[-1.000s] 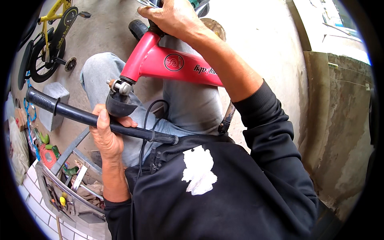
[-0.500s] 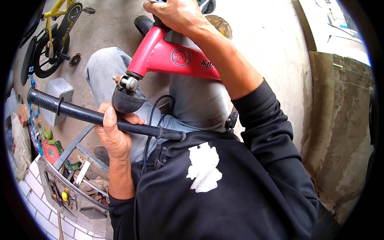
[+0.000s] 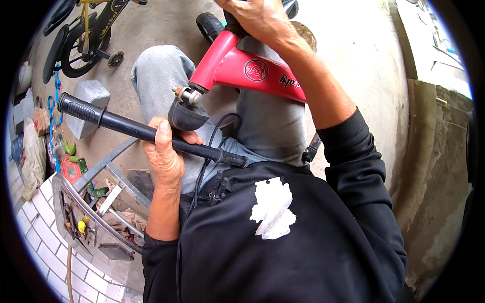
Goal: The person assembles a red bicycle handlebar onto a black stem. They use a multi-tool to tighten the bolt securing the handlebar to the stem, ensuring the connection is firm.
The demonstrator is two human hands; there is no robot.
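My left hand (image 3: 164, 154) is closed round the middle of a black handlebar (image 3: 129, 131) with ribbed grips at both ends. Just above it, a black cup-shaped cover (image 3: 188, 117) hangs beneath a metal clamp with a bolt (image 3: 189, 96). This clamp sits at the near end of the head tube of a red bike frame (image 3: 227, 63), which lies across my legs. At the frame's far end, my right hand (image 3: 265, 22) grips the dark fork (image 3: 233, 24); the top edge cuts off some of its fingers. A black cable (image 3: 214, 129) loops down beside the handlebar.
A yellow and black child's bike (image 3: 86, 43) stands at the upper left. Near it are a grey block (image 3: 88, 108) and a metal frame (image 3: 103, 164). Tools lie on a tray (image 3: 76, 212) at lower left. A concrete wall (image 3: 434, 166) runs along the right.
The whole view has shifted, so the frame, handlebar and hands appear farther right; the red frame sits slightly higher. Both hands keep their holds.
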